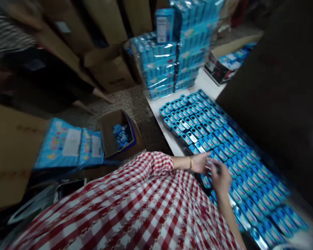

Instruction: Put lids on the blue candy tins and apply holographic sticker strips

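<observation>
My left hand (199, 163), with a yellow band at its wrist, is closed at the front edge of rows of small blue boxes (221, 137). Close beside it, my right hand (221, 178) is closed too, its fingers bent towards the left ones. Between the two hands is a small object (218, 169), partly dark and partly pale, blurred and mostly covered by fingers; its kind cannot be made out. The boxes stand packed side by side on a white table (173, 140), just under and beyond both hands.
Plastic-wrapped stacks of blue boxes (158, 69) stand at the table's far end, near an open carton (216, 71). On the left, a brown carton (109, 139) holds small blue packets. Blue printed packs (58, 144) lie beside it. Another person (47, 73) stands upper left.
</observation>
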A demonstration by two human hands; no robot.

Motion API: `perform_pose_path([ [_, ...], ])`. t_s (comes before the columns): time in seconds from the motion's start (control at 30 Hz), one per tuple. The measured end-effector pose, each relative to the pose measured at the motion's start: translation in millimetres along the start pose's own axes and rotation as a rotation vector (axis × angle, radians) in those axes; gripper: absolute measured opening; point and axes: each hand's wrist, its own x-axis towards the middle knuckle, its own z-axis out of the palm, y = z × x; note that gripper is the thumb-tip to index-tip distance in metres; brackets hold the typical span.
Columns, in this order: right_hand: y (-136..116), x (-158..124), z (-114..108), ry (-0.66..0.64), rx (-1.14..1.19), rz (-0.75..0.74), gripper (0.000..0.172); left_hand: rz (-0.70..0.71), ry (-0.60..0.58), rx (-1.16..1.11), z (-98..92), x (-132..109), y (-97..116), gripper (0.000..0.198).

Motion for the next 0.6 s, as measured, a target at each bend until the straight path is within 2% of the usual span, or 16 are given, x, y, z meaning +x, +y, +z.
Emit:
perform_pose_path([
  [0.1,-7,-3,12,-0.029,0.050,-0.015,0.027,0.082,0.162,-0.139,-18.1,-21,29,0.032],
  [0.2,-21,14,23,-0.015,0.231,-0.133,0.034,0.084,0.288,-0.193,-42.9,-39,65,0.025],
  [0.23,-25,22,26,0.019,0.309,-0.124,0.034,0.069,0.316,-0.190,-51.0,-44,76,0.024],
  [0.3,-25,38,29,0.130,0.458,0.035,0.033,0.028,0.356,-0.130,-65.5,-53,94,0.024],
  [0.4,-15,57,36,0.251,0.697,0.404,0.042,0.020,0.431,0.006,-82.9,-67,115,0.024],
  [0.5,-5,68,47,0.224,0.957,0.641,0.047,0.083,0.440,0.102,-97.0,-79,136,0.019],
  [0.6,-12,78,57,0.159,0.998,0.697,0.041,0.131,0.386,0.161,-109.1,-90,153,0.014],
])
